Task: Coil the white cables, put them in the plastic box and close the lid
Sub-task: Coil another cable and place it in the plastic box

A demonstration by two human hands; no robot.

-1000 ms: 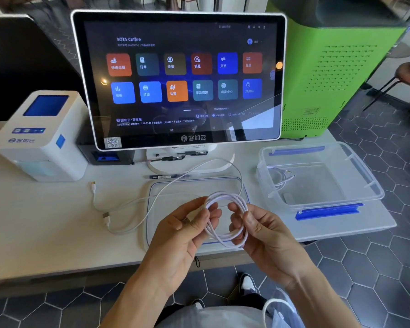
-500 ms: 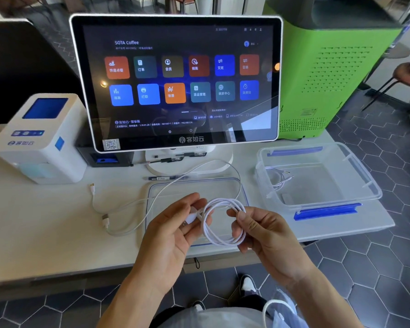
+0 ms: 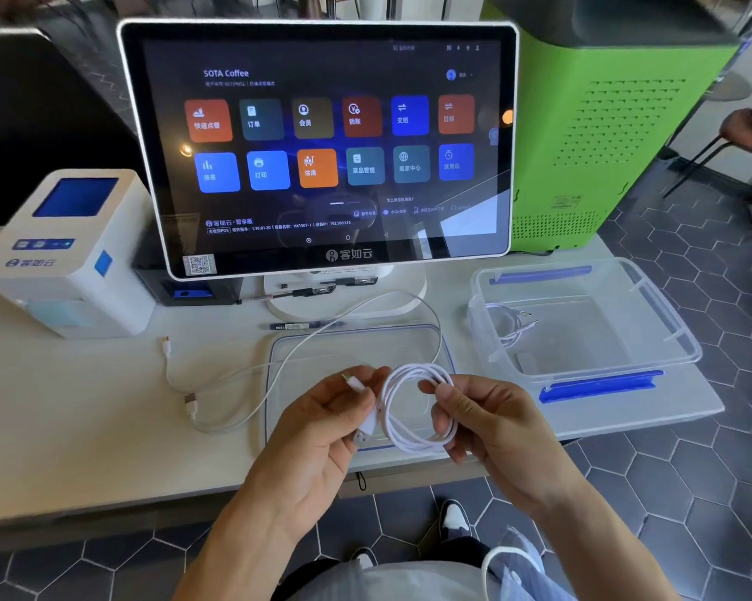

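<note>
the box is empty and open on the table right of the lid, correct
Not quite. The head view shows the box open on the table, right of the lid, but not empty: a coiled cable already lies in its left end.

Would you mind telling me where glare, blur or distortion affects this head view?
Head view: window reflections glare across the touchscreen; wide-angle distortion bows its edges; the green cabinet looks soft; the coiled cable is sharp, held by left hand and right hand.
</note>
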